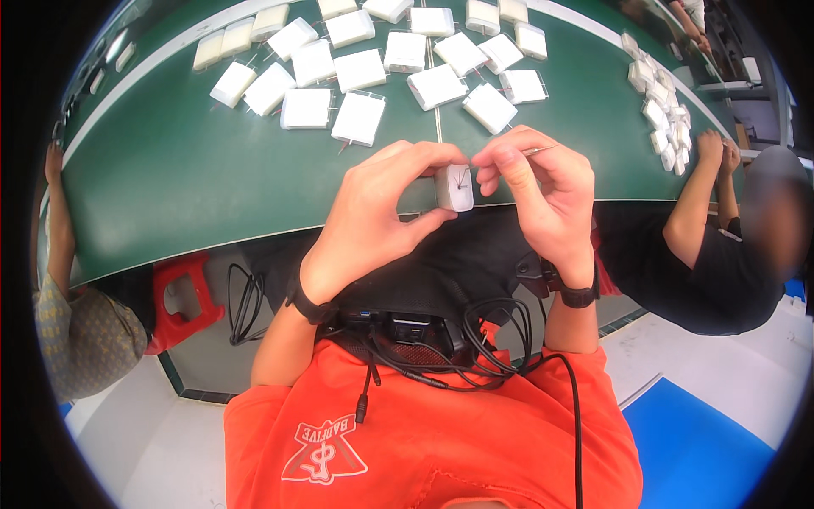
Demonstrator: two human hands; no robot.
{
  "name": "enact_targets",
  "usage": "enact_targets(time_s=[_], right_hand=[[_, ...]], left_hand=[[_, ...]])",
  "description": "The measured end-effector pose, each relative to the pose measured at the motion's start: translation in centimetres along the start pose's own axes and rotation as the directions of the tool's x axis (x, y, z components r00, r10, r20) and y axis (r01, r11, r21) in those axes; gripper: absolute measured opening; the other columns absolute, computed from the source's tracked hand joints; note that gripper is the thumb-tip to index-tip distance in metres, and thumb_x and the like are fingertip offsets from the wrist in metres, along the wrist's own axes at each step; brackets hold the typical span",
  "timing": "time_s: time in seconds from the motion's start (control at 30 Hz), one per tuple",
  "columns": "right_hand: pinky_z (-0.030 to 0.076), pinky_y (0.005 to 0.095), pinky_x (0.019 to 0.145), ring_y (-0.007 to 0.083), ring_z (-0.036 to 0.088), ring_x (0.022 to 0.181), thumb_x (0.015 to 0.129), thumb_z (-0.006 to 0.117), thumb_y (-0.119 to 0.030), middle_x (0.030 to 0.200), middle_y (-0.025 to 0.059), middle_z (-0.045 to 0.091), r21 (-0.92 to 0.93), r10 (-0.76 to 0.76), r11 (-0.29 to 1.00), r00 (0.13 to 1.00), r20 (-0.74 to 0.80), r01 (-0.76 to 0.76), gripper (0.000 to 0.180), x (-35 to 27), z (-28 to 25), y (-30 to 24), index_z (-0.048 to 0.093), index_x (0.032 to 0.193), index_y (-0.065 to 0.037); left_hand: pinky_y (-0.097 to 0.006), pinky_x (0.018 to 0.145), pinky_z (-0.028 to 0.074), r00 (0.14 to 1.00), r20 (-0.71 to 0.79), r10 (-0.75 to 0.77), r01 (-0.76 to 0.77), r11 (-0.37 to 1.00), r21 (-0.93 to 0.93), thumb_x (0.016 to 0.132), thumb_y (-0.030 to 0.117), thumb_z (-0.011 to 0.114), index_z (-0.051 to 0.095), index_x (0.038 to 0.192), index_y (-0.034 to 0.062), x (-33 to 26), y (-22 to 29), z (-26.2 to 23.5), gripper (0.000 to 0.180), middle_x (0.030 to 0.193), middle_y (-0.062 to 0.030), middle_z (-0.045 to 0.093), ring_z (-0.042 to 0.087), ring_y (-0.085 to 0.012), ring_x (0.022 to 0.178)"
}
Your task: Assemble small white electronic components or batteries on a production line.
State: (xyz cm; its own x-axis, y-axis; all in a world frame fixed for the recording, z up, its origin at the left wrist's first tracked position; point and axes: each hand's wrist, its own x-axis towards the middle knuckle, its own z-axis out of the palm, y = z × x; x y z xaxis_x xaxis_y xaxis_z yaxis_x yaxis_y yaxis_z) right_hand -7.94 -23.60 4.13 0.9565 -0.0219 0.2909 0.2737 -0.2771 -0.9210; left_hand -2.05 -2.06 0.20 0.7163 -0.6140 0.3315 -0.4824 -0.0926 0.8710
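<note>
Small white block (455,187) held over the near edge of the green bench (170,178), between both hands. Left hand (381,212) curled, thumb and fingers pinching the block. Right hand (543,191) bent in from the right, fingertips closed on its thin wires. White pouches (360,72) lie farther back.

Small white block (455,188) — rectangular, rounded corners, thin dark wire leads crossing on its near face. Held upright above the near edge of the green table, pinched between thumb and fingers of the left hand (381,212), the right hand (543,191) touching its upper right corner — fingertips meeting over it.
</note>
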Motion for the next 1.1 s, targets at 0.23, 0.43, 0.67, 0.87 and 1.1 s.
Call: enact_targets(time_s=[0.23, 0.43, 0.67, 0.87, 1.1], right_hand=[[0.061, 0.027, 0.068, 0.0151, 0.075, 0.077, 0.105, 0.069, 0.001, 0.095, 0.0117, 0.079, -0.051, -0.025, 0.998, 0.999, 0.021, 0.026, 0.012, 0.13, 0.32, -0.11, 0.079, 0.102, 0.006], [0.06, 0.0273, 0.067, 0.0156, 0.074, 0.076, 0.105, 0.068, 0.002, 0.095, 0.0123, 0.079, -0.09, -0.021, 0.996, 0.999, 0.03, 0.023, 0.012, 0.12, 0.41, 0.17, 0.078, 0.101, 0.007], [0.059, 0.0276, 0.068, 0.0149, 0.074, 0.075, 0.105, 0.067, 0.001, 0.092, 0.0113, 0.078, -0.033, -0.031, 0.999, 1.0, -0.007, 0.03, 0.013, 0.0, 0.43, 0.55, 0.077, 0.099, 0.007], [0.059, 0.0274, 0.068, 0.0145, 0.073, 0.074, 0.106, 0.067, 0.001, 0.092, 0.0108, 0.077, -0.048, -0.022, 0.999, 1.0, -0.006, 0.022, 0.013, 0.03, 0.44, 0.44, 0.076, 0.099, 0.007], [0.059, 0.0274, 0.067, 0.0144, 0.073, 0.074, 0.106, 0.067, 0.001, 0.093, 0.0108, 0.077, -0.041, -0.029, 0.999, 1.0, -0.007, 0.029, 0.013, -0.02, 0.44, 0.58, 0.076, 0.099, 0.008]], left_hand=[[-0.036, 0.097, 0.063, 1.0, -0.011, 0.008, -0.008, 1.0, 0.017, 0.074, -0.003, 0.092, 0.072, 0.126, 0.0025, 0.05, -0.23, 0.07, 0.057, 0.116, -0.0123, 0.077, 0.079, -0.0264, 0.105], [-0.036, 0.096, 0.063, 1.0, -0.015, 0.014, -0.013, 0.999, 0.032, 0.074, -0.004, 0.091, 0.073, 0.125, 0.0018, 0.01, -0.28, 0.04, 0.055, 0.115, -0.0123, 0.077, 0.079, -0.0264, 0.105], [-0.036, 0.097, 0.063, 1.0, -0.001, 0.003, -0.003, 1.0, 0.008, 0.074, -0.005, 0.09, 0.073, 0.125, 0.0016, 0.04, -0.19, -0.04, 0.054, 0.116, -0.012, 0.077, 0.079, -0.0256, 0.106], [-0.036, 0.096, 0.063, 1.0, -0.01, 0.002, -0.002, 1.0, 0.002, 0.074, -0.006, 0.09, 0.073, 0.125, 0.0015, -0.05, -0.22, 0.05, 0.054, 0.116, -0.0116, 0.077, 0.079, -0.0252, 0.105], [-0.035, 0.093, 0.063, 0.999, -0.023, 0.036, -0.036, 0.999, 0.022, 0.074, -0.005, 0.09, 0.074, 0.125, 0.0029, -0.02, -0.31, 0.09, 0.054, 0.115, -0.0105, 0.077, 0.078, -0.0255, 0.101]])
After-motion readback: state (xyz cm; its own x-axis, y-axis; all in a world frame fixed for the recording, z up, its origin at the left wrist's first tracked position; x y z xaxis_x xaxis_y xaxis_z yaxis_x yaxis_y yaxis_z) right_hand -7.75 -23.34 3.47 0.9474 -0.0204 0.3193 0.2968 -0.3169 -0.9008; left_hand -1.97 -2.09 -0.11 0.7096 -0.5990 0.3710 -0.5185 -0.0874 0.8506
